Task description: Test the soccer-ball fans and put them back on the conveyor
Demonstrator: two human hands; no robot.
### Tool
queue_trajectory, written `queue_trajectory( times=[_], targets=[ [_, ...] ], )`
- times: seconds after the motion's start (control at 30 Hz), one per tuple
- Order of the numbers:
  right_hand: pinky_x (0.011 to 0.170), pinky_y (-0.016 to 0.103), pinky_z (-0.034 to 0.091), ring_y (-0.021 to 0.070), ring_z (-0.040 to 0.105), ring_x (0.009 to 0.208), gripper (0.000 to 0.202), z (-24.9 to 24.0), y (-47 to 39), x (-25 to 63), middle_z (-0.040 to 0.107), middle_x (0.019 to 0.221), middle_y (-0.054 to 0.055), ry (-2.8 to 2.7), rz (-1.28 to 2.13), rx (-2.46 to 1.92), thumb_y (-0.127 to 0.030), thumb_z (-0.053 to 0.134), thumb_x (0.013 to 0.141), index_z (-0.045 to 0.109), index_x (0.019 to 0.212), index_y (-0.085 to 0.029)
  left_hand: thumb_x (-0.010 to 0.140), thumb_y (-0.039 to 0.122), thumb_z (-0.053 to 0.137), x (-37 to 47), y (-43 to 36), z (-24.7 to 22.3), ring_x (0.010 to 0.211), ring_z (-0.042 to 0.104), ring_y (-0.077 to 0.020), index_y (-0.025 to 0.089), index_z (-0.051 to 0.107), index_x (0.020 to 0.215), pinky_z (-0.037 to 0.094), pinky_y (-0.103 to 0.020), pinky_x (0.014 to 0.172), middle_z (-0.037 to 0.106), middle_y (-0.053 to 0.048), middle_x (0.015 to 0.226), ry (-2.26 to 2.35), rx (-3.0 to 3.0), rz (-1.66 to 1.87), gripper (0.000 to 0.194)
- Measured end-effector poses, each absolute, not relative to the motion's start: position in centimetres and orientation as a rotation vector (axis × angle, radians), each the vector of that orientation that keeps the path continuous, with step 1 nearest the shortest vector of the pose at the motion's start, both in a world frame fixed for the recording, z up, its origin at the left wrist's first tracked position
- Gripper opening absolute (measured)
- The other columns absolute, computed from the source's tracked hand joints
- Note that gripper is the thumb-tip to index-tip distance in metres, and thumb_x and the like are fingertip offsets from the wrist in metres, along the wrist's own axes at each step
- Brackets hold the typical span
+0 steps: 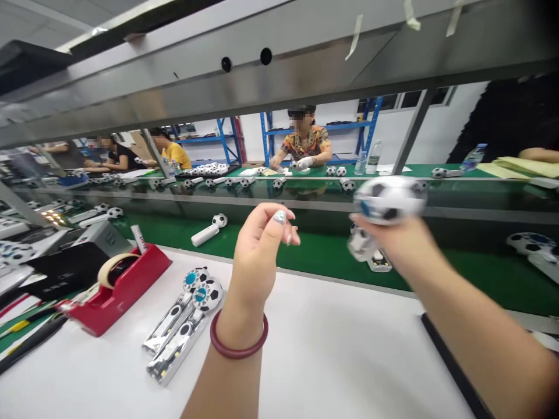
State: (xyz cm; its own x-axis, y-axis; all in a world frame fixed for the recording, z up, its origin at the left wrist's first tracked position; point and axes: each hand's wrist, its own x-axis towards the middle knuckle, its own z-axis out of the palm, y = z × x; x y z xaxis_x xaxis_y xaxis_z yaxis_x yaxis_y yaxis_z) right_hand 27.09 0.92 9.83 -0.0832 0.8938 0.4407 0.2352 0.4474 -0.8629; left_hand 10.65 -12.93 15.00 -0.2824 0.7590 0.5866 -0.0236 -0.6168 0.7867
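Note:
My left hand is raised over the front edge of the white worktop, fingers curled in and thumb against them, with nothing visible in the grip. A dark red bracelet circles that wrist. Out over the green belt, my right hand grips a blurred device with a soccer-ball-patterned head. Just below it is another blurred ball-headed device; whether it is held too, I cannot tell. Two ball-headed devices with shiny handles lie side by side on the worktop, left of my left wrist.
A red tape dispenser stands at the left. Across the green conveyor belt lie several ball-headed devices, one white-handled piece nearby. Co-workers sit opposite, one in a patterned shirt. A metal beam spans overhead; a black edge lies right.

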Motion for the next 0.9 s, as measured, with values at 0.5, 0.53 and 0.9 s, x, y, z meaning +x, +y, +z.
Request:
queue_trajectory(
  times=[0.5, 0.53, 0.9],
  targets=[
    [0.092, 0.036, 0.039, 0.0272, 0.052, 0.109, 0.037, 3.8, 3.6, 24.9, 0.051, 0.122, 0.014, -2.202, 0.697, -1.491, -0.020, 0.059, 0.076, 0.056, 0.112, -0.016, 0.088, 0.022, 0.043, 9.8, -12.1, 14.7, 0.058, 0.059, -0.0087, 0.023, 0.054, 0.101, 0.051, -0.026, 0.070, 0.058, 0.004, 0.064, 0.889, 1.439, 1.876, 0.017],
    [0.095, 0.034, 0.037, 0.0247, 0.048, 0.114, 0.040, 4.7, 2.4, 25.1, 0.047, 0.128, 0.011, -2.217, 0.667, -1.426, -0.023, 0.056, 0.079, 0.052, 0.118, -0.019, 0.089, 0.023, 0.042, 10.0, -12.0, 14.5, 0.064, 0.063, -0.0106, 0.023, 0.054, 0.104, 0.052, -0.028, 0.072, 0.062, 0.002, 0.072, 0.864, 1.441, 1.821, 0.019],
    [0.097, 0.039, 0.042, 0.0203, 0.045, 0.116, 0.039, 11.2, -12.0, 30.1, 0.047, 0.124, 0.004, -1.829, 0.456, -0.687, -0.018, 0.044, 0.087, 0.044, 0.123, -0.032, 0.080, 0.016, 0.045, 13.5, -12.6, 14.5, 0.125, 0.039, -0.0260, 0.037, 0.020, 0.136, 0.037, -0.046, 0.098, 0.043, -0.007, 0.135, 0.295, 1.081, 1.465, 0.064]
  ],
)
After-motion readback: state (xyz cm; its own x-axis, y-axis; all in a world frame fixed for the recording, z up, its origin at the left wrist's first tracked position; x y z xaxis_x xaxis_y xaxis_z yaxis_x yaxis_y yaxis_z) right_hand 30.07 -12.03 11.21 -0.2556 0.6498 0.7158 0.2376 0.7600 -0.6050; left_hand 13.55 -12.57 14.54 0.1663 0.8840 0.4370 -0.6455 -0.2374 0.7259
